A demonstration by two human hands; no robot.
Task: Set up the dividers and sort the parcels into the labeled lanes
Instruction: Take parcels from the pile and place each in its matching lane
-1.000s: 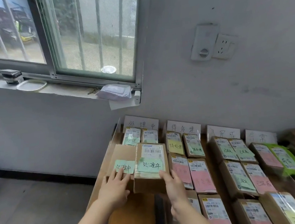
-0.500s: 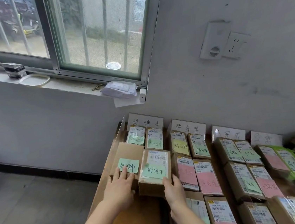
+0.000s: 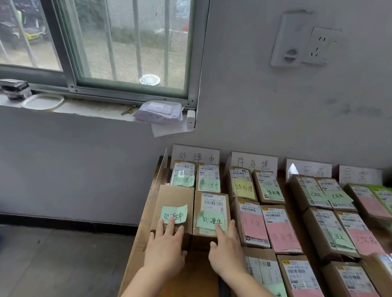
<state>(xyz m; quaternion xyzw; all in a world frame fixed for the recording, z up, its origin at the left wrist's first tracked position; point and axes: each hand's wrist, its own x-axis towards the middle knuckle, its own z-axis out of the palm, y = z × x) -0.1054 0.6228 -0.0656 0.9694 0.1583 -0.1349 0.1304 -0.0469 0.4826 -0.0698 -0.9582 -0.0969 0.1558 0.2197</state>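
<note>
Pressing two parcels into the leftmost lane, head view; left hand (image 3: 164, 247) lies flat, fingers straight, on the plain brown cardboard box with a green sticky note (image 3: 171, 197); right hand (image 3: 225, 245) rests straight-fingered on the near end of the brown cardboard parcel with white shipping label and green note (image 3: 211, 205); neither hand grips anything. Box and parcel sit side by side, touching, just in front of two more green-noted parcels below the white paper lane card (image 3: 195, 154).

Progress, judged: four cards stand at the wall; every lane on the brown wooden table (image 3: 188, 286) holds parcels; sorting looks nearly done; dividers too faint to confirm.

Versus one second ago: labelled parcel was raised and tilted against its neighbour; now it lies level.
</note>
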